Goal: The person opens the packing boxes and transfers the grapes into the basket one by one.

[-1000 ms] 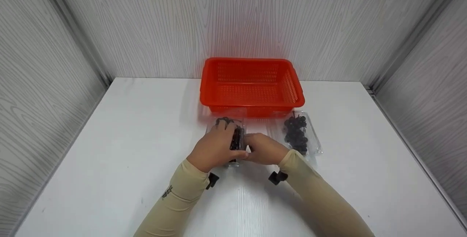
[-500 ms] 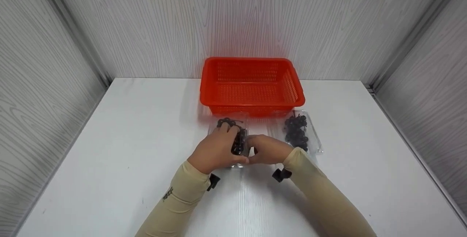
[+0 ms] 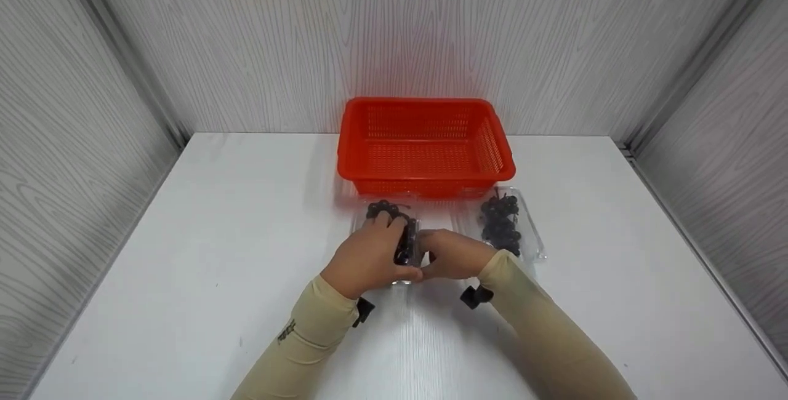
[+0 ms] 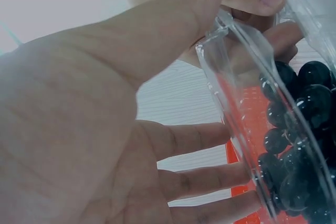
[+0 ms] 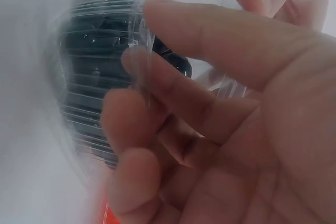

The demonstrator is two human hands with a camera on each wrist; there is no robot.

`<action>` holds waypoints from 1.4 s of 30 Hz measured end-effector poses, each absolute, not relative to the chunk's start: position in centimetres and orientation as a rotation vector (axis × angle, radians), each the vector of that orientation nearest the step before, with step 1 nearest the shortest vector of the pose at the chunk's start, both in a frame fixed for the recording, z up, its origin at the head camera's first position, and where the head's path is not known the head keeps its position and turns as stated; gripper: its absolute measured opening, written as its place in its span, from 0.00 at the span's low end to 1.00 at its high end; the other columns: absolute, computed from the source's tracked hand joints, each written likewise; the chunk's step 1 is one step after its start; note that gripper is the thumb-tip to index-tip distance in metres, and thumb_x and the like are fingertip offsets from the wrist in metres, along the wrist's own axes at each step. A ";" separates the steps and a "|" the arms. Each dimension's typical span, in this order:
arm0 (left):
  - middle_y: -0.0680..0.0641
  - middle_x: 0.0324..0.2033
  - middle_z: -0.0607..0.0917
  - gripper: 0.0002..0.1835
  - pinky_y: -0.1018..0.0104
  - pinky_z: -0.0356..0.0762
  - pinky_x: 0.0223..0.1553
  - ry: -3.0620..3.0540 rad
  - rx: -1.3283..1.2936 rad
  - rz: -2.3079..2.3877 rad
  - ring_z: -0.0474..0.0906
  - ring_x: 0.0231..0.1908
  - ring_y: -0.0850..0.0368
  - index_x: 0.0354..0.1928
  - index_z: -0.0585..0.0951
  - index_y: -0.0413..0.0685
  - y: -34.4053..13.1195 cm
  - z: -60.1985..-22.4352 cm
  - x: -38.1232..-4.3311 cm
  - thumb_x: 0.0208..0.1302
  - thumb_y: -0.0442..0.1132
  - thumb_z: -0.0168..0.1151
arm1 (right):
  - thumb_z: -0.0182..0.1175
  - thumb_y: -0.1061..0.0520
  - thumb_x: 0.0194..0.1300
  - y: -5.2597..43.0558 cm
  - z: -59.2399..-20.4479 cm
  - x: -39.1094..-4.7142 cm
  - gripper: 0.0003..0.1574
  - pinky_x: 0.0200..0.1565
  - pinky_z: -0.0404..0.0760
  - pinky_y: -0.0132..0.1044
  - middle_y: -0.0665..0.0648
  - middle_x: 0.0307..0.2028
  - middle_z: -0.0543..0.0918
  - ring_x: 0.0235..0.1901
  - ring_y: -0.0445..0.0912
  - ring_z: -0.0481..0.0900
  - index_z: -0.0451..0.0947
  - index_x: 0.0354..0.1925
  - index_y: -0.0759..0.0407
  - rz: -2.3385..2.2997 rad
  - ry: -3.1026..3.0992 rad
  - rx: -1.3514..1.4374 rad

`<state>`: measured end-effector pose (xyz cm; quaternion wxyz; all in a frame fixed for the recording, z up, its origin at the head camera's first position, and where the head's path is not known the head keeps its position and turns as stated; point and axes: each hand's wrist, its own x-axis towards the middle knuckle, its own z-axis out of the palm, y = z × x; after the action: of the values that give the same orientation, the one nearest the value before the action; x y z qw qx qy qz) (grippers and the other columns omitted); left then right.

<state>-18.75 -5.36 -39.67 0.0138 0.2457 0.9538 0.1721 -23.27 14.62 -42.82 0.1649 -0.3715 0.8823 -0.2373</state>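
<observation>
A clear plastic clamshell box (image 3: 414, 243) of dark grapes (image 3: 383, 208) sits in front of the basket, between my hands. My left hand (image 3: 369, 258) spans the box, its thumb at the near corner and its other fingers reaching across the plastic. In the left wrist view those fingers lie fairly straight against the clear wall (image 4: 236, 72). From the right side, my right hand (image 3: 455, 253) pinches the plastic edge between thumb and index finger, as the right wrist view shows. Its remaining fingers (image 5: 128, 121) curl beside the box. Both thumbs meet near the same corner.
Behind the hands, a red perforated basket (image 3: 425, 176) stands near the back wall. A second clear box (image 3: 532, 240) with dark grapes (image 3: 502, 221) lies to the right, partly behind the right hand. Pale wood-grain panels (image 3: 406, 31) enclose the white table (image 3: 246, 203).
Both hands and the grape box between them have shifted slightly right and toward the person. The thumbs stay close at the near corner; the basket and second box have not moved.
</observation>
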 end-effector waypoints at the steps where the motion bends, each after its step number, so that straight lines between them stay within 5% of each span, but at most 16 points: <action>1: 0.36 0.58 0.78 0.48 0.47 0.81 0.59 2.969 0.757 0.535 0.78 0.56 0.40 0.67 0.73 0.37 -5.3 -39.6 -18.7 0.53 0.61 0.79 | 0.75 0.55 0.61 14.6 -42.8 -23.3 0.07 0.43 0.79 0.39 0.45 0.37 0.82 0.37 0.46 0.78 0.87 0.37 0.52 -0.680 2.512 -1.050; 42: 0.36 0.61 0.77 0.50 0.46 0.79 0.61 2.954 0.756 0.545 0.76 0.61 0.37 0.70 0.72 0.39 -5.2 -40.0 -18.8 0.51 0.61 0.80 | 0.71 0.60 0.64 14.7 -42.7 -23.1 0.09 0.49 0.81 0.43 0.47 0.40 0.85 0.41 0.44 0.80 0.86 0.44 0.54 -0.708 2.443 -0.988</action>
<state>-18.78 -5.20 -40.00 0.0222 0.2439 0.9535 0.1758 -23.10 14.73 -42.68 0.2048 -0.3545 0.8763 -0.2540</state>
